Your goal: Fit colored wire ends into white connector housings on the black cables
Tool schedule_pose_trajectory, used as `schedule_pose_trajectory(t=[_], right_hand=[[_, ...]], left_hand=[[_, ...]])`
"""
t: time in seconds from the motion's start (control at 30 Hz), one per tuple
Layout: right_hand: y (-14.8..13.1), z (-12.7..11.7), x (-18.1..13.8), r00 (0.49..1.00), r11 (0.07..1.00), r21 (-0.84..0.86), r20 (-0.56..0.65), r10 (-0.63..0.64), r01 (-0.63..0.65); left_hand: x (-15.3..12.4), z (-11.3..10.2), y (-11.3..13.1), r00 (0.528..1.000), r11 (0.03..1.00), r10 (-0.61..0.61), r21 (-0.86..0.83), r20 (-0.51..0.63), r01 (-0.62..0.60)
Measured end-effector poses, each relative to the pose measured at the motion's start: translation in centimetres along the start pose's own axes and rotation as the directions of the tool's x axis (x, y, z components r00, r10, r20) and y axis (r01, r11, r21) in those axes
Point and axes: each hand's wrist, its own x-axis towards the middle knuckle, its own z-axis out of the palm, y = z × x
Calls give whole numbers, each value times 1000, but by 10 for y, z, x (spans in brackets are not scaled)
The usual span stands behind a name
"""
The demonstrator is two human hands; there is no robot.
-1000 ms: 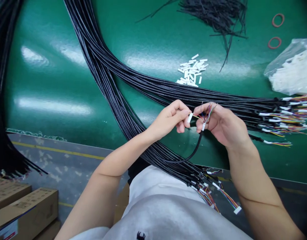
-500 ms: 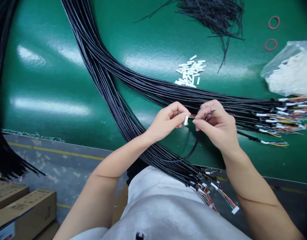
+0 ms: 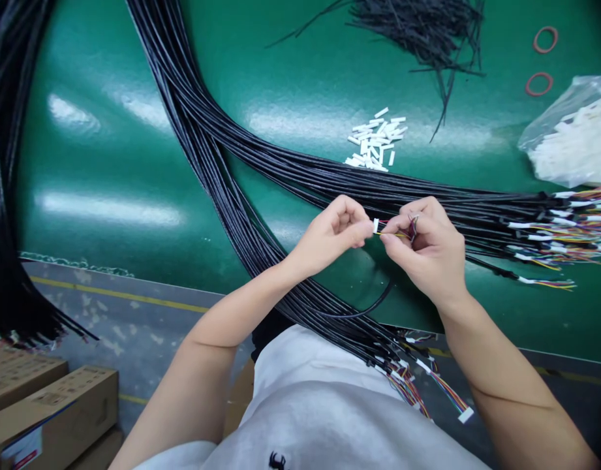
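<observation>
My left hand [image 3: 335, 230] is closed in a pinch at the left side of a small white connector housing [image 3: 376, 226]. Red and yellow wires run from the connector toward my right hand [image 3: 430, 248]. Its thumb and forefinger are closed on these thin wires, and more coloured wires [image 3: 413, 226] curl up over the fingers. The black cable [image 3: 378, 301] loops up from the near bundle of black cables [image 3: 261, 245] toward my right hand, which hides its upper end. The exact fingertip contact on the connector is hard to make out.
A second bundle of black cables [image 3: 300, 163] crosses the green table [image 3: 109, 163], its coloured wire ends at right. White connectors [image 3: 377, 138], black strips [image 3: 420, 32], two reddish rings [image 3: 539, 83] and a plastic bag [image 3: 574, 140] lie beyond. Cardboard boxes [image 3: 75, 408] stand lower left.
The white connector has turned from tilted and hanging to nearly upright between my hands. Red and yellow wires now show spread apart beside it. The whole view has shifted slightly.
</observation>
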Motion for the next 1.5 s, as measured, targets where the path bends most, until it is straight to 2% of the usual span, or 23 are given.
schedule_pose_trajectory(t=[0.1, 0.2, 0.47, 0.7, 0.9, 1.03, 1.13, 1.27, 1.5], right_hand=[[0, 1, -1, 1000, 999, -34, 10, -21, 21], [-1, 3, -2, 998, 993, -102, 11, -60, 61], [0, 4, -3, 985, 961, -221, -1, -170, 166], [0, 4, -3, 963, 927, -258, 74, -260, 271], [2, 6, -4, 962, 919, -321, -66, -264, 230], [4, 5, -4, 953, 898, -362, -70, -294, 251], [3, 5, -6, 966, 902, -377, -62, -249, 208], [0, 4, -7, 975, 911, -376, -71, -209, 168], [2, 3, -9, 958, 868, -448, -73, -276, 215]], left_hand=[[4, -2, -3, 994, 989, -60, -130, 88, 71], [5, -3, -5, 987, 985, -79, -140, 140, 98], [2, -3, -4, 993, 993, -41, -101, 106, 52], [6, -1, -7, 984, 955, -161, -239, 82, 176], [3, 1, -8, 976, 947, -156, -258, 155, 192], [3, 1, -9, 979, 950, -113, -271, 168, 156], [3, 2, -7, 982, 960, -83, -250, 171, 125], [2, 2, -4, 975, 965, -129, -203, 180, 165], [2, -3, -8, 967, 945, -170, -247, 190, 215]])
